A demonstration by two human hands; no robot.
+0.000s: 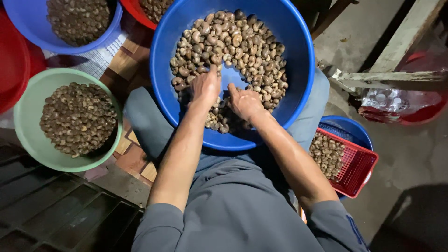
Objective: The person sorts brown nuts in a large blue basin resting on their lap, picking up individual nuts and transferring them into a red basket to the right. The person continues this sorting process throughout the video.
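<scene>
Head view, left to right: far left, a red plastic basin (11, 70) cut by the frame edge; upper left, a small blue plastic bowl of brown nuts (77, 21); below it, a pale green plastic bowl of darker nuts (77, 119); centre, a large round blue plastic basin (298, 56) on the person's lap, holding the heap of mottled grey-brown nuts in shell (235, 46). Left hand (205, 86) and right hand (245, 102) lie loosely curled on the heap near a bare blue patch, fingers half hidden, any grip unclear; sorting seemingly mid-course, calling for careful picking. Lower right, a red mesh plastic basket (357, 165) with nuts atop a blue tub (357, 130).
</scene>
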